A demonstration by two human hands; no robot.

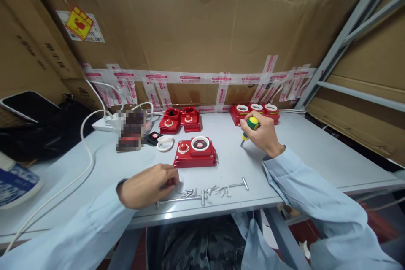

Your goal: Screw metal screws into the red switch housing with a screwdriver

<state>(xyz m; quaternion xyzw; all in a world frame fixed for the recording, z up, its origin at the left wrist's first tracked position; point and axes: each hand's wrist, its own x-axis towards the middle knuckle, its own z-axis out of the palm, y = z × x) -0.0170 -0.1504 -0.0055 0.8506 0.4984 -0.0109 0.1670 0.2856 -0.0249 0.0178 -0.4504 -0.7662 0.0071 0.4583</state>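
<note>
A short screwdriver (252, 125) with a green and yellow handle is gripped in my right hand (264, 130), its tip pointing down to the right of a red box. That red box (194, 161) lies in the middle of the table, with a red dome and a white ring around a dark disc on top. My left hand (155, 185) rests at the box's near left, fingers curled together by the loose screws (188, 193); whatever its fingertips hold is hidden. Two T-shaped metal rods (203, 197) (245, 183) and small whitish bits (221, 190) lie near the front edge.
Two red boxes (191, 122) with uncovered round openings stand behind, near white rings (165, 143) and a black square plate (154, 137). Several red boxes (236, 118) with white rings sit back right. A power strip (104, 124), white cable (84, 126) and cardboard wall (205, 29) border the table.
</note>
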